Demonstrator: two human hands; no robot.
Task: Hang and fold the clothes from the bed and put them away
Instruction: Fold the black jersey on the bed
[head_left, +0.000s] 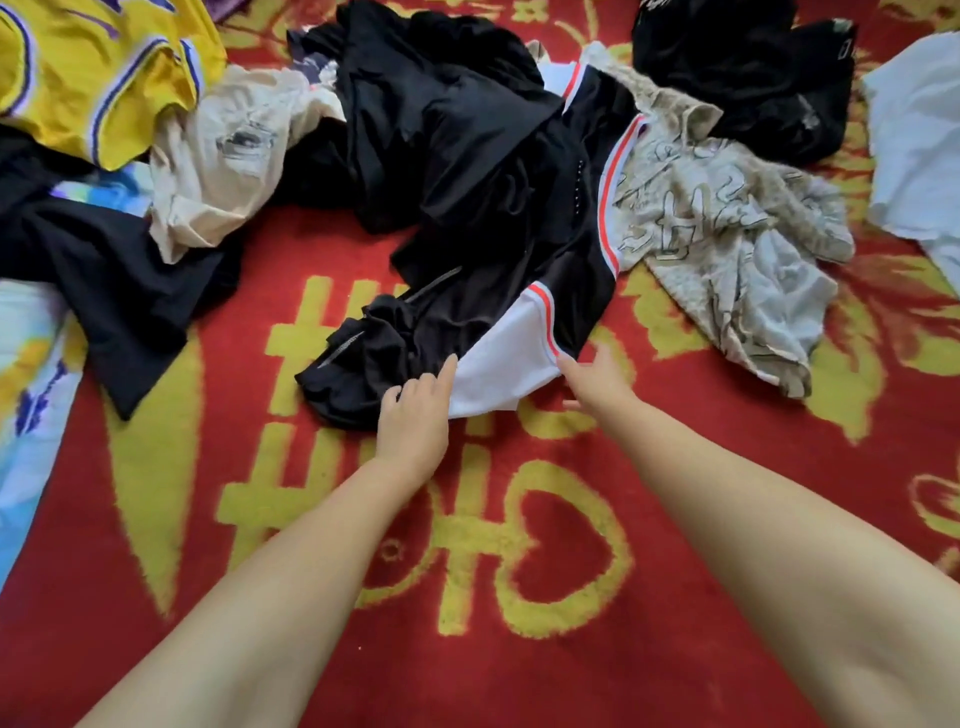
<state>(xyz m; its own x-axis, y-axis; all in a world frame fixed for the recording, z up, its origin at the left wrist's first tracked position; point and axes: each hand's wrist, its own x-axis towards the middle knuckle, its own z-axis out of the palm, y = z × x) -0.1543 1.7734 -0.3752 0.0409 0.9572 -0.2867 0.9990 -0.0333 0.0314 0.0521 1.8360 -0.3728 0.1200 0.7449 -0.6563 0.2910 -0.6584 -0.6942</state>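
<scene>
Our left hand touches the shorts on the blanket with straight fingers; our right hand, fingers open, touches their white panel.

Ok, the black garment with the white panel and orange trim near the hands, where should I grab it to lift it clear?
Take the black garment by its near hem, from the near side. The white panel lies flat and exposed there, with the left hand and right hand already at its two corners. Its far end lies among other black clothes, so probably pull toward yourself.
</scene>
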